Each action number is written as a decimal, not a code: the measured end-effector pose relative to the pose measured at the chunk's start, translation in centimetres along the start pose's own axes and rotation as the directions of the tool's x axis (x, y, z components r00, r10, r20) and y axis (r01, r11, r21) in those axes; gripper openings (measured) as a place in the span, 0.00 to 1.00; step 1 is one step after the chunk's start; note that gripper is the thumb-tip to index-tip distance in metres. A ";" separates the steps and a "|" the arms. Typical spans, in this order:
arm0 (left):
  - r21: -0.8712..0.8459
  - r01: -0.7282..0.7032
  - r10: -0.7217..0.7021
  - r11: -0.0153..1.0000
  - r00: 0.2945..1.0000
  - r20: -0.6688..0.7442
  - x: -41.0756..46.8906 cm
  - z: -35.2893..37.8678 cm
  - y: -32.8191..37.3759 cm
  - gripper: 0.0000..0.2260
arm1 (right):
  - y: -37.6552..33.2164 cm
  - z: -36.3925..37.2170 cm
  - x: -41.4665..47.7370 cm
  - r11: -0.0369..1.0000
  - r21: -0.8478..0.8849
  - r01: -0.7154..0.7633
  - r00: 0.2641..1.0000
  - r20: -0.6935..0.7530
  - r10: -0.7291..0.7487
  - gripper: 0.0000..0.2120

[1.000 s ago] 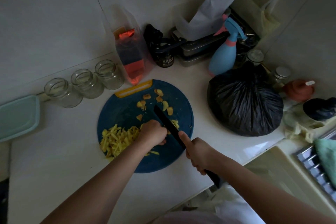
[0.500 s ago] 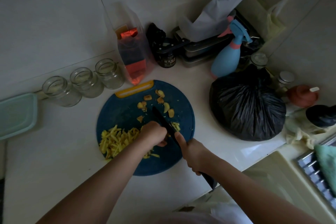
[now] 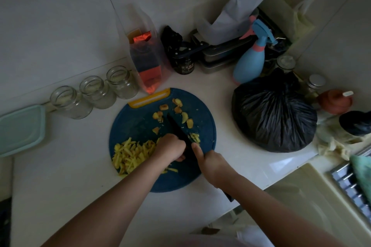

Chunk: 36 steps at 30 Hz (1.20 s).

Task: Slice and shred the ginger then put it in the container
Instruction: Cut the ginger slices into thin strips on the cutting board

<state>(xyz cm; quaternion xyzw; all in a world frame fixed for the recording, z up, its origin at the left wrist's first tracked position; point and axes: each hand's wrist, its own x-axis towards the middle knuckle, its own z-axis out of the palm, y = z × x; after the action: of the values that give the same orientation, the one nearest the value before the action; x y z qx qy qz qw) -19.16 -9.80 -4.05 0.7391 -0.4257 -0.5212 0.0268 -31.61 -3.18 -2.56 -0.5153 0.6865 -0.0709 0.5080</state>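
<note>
**A:** Status on the ginger?

**B:** Mid-shred. There's a big pile of shreds (image 3: 132,152) on the left of the blue cutting board (image 3: 130,124). A small clump (image 3: 195,138) lies just right of the knife (image 3: 178,128).

**A:** Hands?

**B:** The right hand (image 3: 212,164) wraps the handle, index finger straight along the spine. The left hand (image 3: 169,147) sits knuckles-up against the blade's left side, fingers curled under. Whatever they pin is hidden, so I can't tell what it holds.

**A:** What's left?

**B:** Several slices (image 3: 177,106) lie uncut at the board's far side, near its yellow grip. My read is that shredding is well past half and those slices remain. Transfer isn't started: nothing yellow shows in the teal container (image 3: 20,130) at far left or in the three glass jars (image 3: 70,102) beside it. I can't tell which is the target.
</note>
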 end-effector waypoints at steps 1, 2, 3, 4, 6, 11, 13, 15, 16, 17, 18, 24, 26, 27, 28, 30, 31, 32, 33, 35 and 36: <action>-0.017 0.011 -0.011 1.000 1.000 -0.010 0.0 0.1 0.1 0.09 | 0.5 -0.1 -0.3 1.000 -0.014 -0.024 1.000 -0.011 0.024 0.25; -0.040 0.029 -0.030 0.999 0.999 -0.019 0.1 0.1 0.2 0.08 | 1.1 -0.2 -0.7 0.998 -0.034 -0.049 0.999 -0.020 0.049 0.26; -0.061 0.042 -0.044 0.997 0.999 -0.026 0.1 0.1 0.3 0.08 | 1.7 -0.2 -1.1 0.997 -0.045 -0.064 0.997 -0.033 0.063 0.26; -0.072 0.052 -0.054 0.996 0.998 -0.024 0.0 0.2 0.3 0.08 | 2.3 -0.1 -1.6 0.996 -0.052 -0.070 0.997 -0.041 0.068 0.26; -0.084 0.056 -0.056 0.995 0.998 0.001 -0.3 0.3 0.5 0.07 | 3.0 0.2 -2.2 0.998 -0.029 -0.061 0.997 -0.058 0.060 0.24; -0.100 0.071 -0.069 0.992 0.997 0.027 -1.2 0.1 0.6 0.08 | 3.4 1.0 -2.4 0.999 0.006 -0.046 0.995 -0.092 0.046 0.28; -0.108 0.057 -0.053 0.993 0.998 0.036 -1.1 0.1 0.5 0.11 | 3.6 1.0 -2.3 0.997 0.051 -0.059 0.990 -0.124 0.065 0.29; -0.127 0.061 -0.055 0.990 0.997 0.055 -1.3 0.0 0.6 0.13 | 3.8 0.8 -2.3 0.997 0.052 -0.059 0.990 -0.129 0.066 0.29; -0.144 0.064 -0.055 0.987 0.996 0.065 -1.5 -0.1 0.6 0.13 | 4.0 0.6 -2.3 0.997 0.056 -0.062 0.990 -0.125 0.069 0.29; -0.157 0.061 -0.050 0.986 0.996 0.071 -1.6 0.0 0.6 0.13 | 4.1 0.5 -2.4 0.996 0.058 -0.069 0.989 -0.126 0.076 0.28; -0.162 0.052 -0.041 0.985 0.997 0.070 -1.7 0.0 0.6 0.14 | 4.1 0.4 -2.5 0.996 0.052 -0.077 0.989 -0.126 0.083 0.28; -0.152 0.025 -0.026 0.988 1.000 -0.005 -1.1 0.1 -0.1 0.13 | 4.0 -0.1 -2.3 0.985 0.144 -0.097 0.994 -0.033 0.103 0.31; -0.136 0.008 -0.009 0.991 1.000 -0.007 -1.0 0.1 -0.2 0.12 | 3.9 -0.4 -2.4 0.982 0.166 -0.096 0.995 -0.022 0.101 0.32; -0.131 0.001 -0.001 0.991 1.000 -0.004 -1.1 0.1 -0.2 0.11 | 3.8 -0.6 -2.4 0.978 0.185 -0.098 0.995 -0.013 0.102 0.32; -0.128 -0.004 0.004 0.992 1.000 0.002 -1.3 0.2 -0.1 0.10 | 3.8 -0.7 -2.4 0.973 0.209 -0.102 0.994 -0.002 0.105 0.32; -0.125 -0.012 0.014 0.992 1.000 0.014 -1.6 0.2 -0.1 0.10 | 3.7 -0.8 -2.4 0.965 0.240 -0.109 0.994 0.017 0.108 0.32; -0.122 -0.011 0.013 0.992 1.000 0.015 -1.7 0.2 -0.1 0.10 | 3.7 -0.8 -2.4 0.963 0.245 -0.114 0.993 0.026 0.111 0.31; -0.120 -0.012 0.014 0.993 1.000 0.014 -1.8 0.2 -0.1 0.09 | 3.7 -0.8 -2.5 0.961 0.251 -0.119 0.993 0.034 0.114 0.31; -0.122 -0.013 0.014 0.992 1.000 0.012 -1.7 0.1 -0.1 0.09 | 3.6 -0.8 -2.4 0.959 0.257 -0.123 0.992 0.042 0.116 0.31; -0.139 -0.003 0.005 0.990 1.000 0.017 -1.7 0.1 0.0 0.09 | 3.5 -1.0 -2.4 0.959 0.256 -0.120 0.993 0.051 0.111 0.31; -0.150 0.007 -0.003 0.989 1.000 0.023 -1.6 0.0 0.1 0.09 | 3.4 -1.0 -2.3 0.961 0.249 -0.117 0.993 0.050 0.108 0.31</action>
<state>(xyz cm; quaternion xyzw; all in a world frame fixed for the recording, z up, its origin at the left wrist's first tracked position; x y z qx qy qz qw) -19.39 -8.77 -2.83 0.7300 -0.3838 -0.5603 0.0761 -34.72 -0.22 -2.76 -0.4080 0.6909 -0.1191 0.5848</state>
